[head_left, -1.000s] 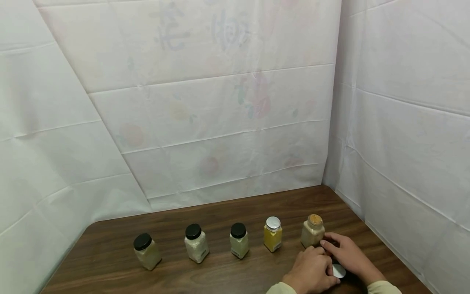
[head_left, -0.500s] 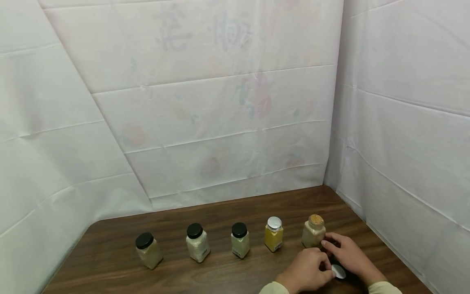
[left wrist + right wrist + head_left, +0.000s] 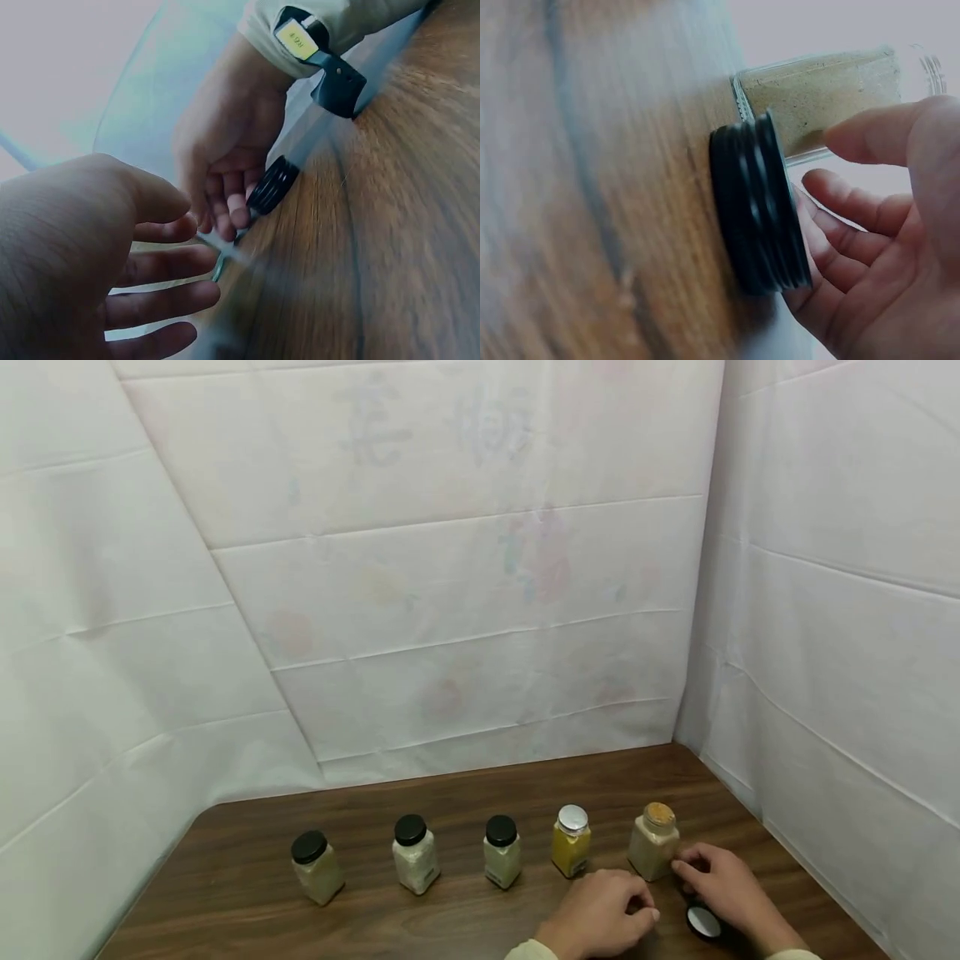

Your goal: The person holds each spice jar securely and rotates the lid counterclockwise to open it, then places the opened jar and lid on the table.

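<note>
An uncapped clear jar of tan powder [image 3: 655, 843], its brownish-orange top showing, stands upright at the right of the table. My right hand [image 3: 727, 885] is beside its lower right side, fingers loosely bent; in the right wrist view the thumb overlaps the jar, and I cannot tell if it touches. Next to that hand, a black screw lid [image 3: 704, 922] lies on the table with its white inside facing up; its ridged rim shows in the right wrist view. My left hand [image 3: 600, 910] hovers left of the lid, holding nothing, its fingers relaxed in the left wrist view.
In a row to the left stand a yellow jar [image 3: 572, 843] with a silvery top and three black-lidded pale jars [image 3: 502, 856], [image 3: 416, 858], [image 3: 318, 870]. The brown wooden table [image 3: 465, 927] is bounded by white cloth sheets [image 3: 480, 652] at the back and sides.
My left hand has let go of the black lid and moved away leftward. The lid rests on the table, while my right hand stays beside the open jar. The head view has shifted slightly.
</note>
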Motion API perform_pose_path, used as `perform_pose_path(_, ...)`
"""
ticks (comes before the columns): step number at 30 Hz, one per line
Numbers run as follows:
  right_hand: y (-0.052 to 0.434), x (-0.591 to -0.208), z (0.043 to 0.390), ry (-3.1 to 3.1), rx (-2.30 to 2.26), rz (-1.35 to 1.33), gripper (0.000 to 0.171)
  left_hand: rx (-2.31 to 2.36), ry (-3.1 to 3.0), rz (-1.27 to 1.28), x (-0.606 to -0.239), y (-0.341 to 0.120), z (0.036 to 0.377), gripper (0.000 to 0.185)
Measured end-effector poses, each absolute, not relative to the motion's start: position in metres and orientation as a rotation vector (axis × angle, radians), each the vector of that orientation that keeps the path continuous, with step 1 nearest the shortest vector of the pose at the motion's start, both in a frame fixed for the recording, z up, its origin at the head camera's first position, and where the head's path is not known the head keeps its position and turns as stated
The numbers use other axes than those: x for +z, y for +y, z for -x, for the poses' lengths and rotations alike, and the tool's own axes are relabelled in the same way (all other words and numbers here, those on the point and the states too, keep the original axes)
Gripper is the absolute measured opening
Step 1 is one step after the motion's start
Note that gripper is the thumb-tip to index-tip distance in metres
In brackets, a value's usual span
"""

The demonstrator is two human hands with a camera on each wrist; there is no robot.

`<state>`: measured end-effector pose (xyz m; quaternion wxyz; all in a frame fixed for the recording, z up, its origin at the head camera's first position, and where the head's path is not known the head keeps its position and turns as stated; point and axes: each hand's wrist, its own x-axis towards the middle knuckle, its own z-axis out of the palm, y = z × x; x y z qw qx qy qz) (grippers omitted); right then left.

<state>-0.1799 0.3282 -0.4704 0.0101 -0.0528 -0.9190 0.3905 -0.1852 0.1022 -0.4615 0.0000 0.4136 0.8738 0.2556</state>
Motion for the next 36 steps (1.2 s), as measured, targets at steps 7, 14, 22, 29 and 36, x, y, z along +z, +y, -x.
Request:
perform_pose_path(7,0.324,-0.472,0.177,-2.904,1.233,0.188,0.029,0.888,2.813,-1.155,-0.465,0.088,0.189,0.010)
perform_pose_path(14,0.318,-0.468,0.174,-2.912,1.238,0.180,0.033,1.042,2.794,-1.049,-0.468,0.070,0.196,0.009)
perform_pose_path(22,0.311,-0.468,0.170,-2.888,1.152,0.004,0.035,1.262,2.737,-0.931,-0.470,0.055,0.199,0.009)
perform_pose_path(29,0.306,-0.465,0.170,-2.853,1.185,-0.114,0.032,1.387,2.860,-0.851,-0.473,0.044,0.202,0.017)
perform_pose_path(36,0.300,-0.462,0.168,-2.877,1.193,-0.200,0.030,1.554,2.953,-0.717,-0.477,0.043,0.206,0.028)
